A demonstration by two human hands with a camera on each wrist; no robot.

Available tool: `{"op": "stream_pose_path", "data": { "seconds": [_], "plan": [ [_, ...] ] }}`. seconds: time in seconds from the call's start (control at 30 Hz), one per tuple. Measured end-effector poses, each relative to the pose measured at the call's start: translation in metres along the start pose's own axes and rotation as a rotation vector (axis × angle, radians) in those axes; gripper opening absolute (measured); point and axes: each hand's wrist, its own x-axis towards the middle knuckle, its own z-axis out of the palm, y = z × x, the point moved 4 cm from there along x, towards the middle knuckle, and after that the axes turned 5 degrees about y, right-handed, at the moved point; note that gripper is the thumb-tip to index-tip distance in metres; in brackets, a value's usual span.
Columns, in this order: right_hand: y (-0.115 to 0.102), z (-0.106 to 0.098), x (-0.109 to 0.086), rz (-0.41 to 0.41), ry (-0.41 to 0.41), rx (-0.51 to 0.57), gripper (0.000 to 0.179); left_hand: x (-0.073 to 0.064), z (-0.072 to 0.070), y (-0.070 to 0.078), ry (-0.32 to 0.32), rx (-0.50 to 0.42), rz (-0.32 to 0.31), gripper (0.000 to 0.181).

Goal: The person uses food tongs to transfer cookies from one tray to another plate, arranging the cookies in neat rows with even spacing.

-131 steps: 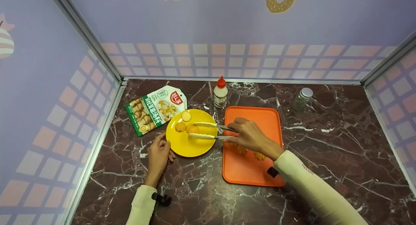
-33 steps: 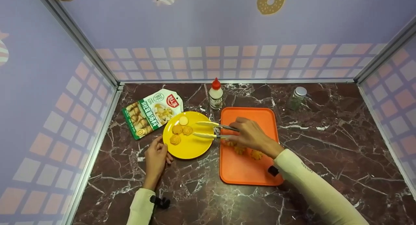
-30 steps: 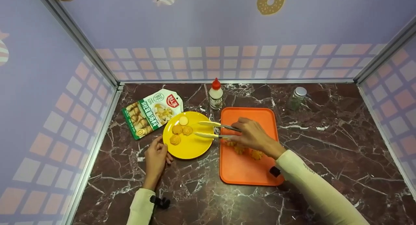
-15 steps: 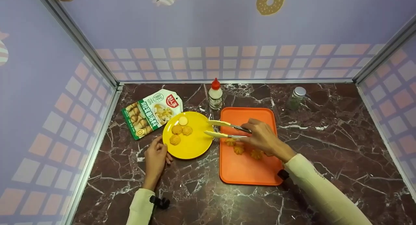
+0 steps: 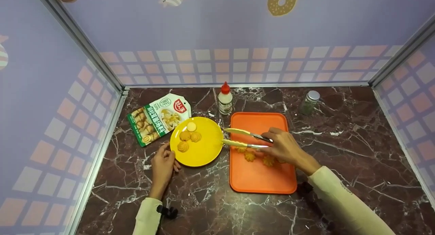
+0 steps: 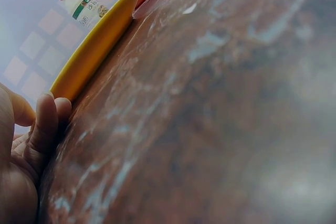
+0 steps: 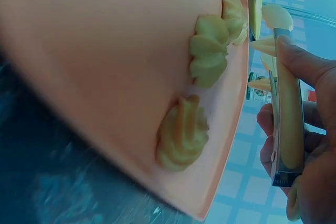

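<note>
My right hand (image 5: 287, 146) grips a pair of metal tongs (image 5: 260, 138) with cream-coloured tips. The tips stand apart with nothing between them, over the gap between the yellow plate (image 5: 200, 157) and the orange tray (image 5: 261, 180). My left hand (image 5: 163, 162) holds the plate's left rim with curled fingers and thumb. Several round cookies (image 5: 183, 146) lie on the plate's left half. Several swirl-shaped cookies (image 7: 184, 132) sit on the tray below the right hand, partly hidden by it in the head view.
A green and white food pouch (image 5: 159, 119) lies behind the plate at left. A red-capped squeeze bottle (image 5: 225, 99) stands behind the gap between plate and tray. Farther right is a glass jar (image 5: 309, 104) with a silver lid. Walls enclose the marbled table (image 5: 340, 160).
A swirled cookie between the tongs has been set down on the plate, at its left. The right hand has since drawn the tongs rightward, off the plate. The left hand stays at the rim.
</note>
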Motion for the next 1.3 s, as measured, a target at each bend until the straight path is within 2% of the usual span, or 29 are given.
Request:
{"op": "stream_pose_path", "data": {
  "seconds": [0.1, 0.43, 0.67, 1.03, 1.3],
  "plan": [
    [0.003, -0.003, -0.005, -0.004, 0.004, -0.014, 0.04, -0.001, -0.001, 0.001, 0.001, 0.0, -0.006, 0.044],
    [0.011, -0.014, -0.015, 0.039, -0.007, -0.031, 0.041, -0.002, -0.002, -0.001, -0.022, -0.02, 0.05, 0.043],
    [0.014, -0.019, -0.021, 0.003, 0.022, -0.041, 0.04, -0.003, -0.002, -0.001, -0.028, -0.035, 0.065, 0.041],
    [0.02, -0.023, -0.033, -0.014, 0.036, -0.034, 0.04, -0.002, 0.0, 0.001, -0.017, 0.004, 0.047, 0.042],
    [0.021, -0.029, -0.039, -0.023, 0.03, -0.051, 0.042, -0.003, -0.002, -0.002, -0.023, -0.026, 0.065, 0.043]
  ]
}}
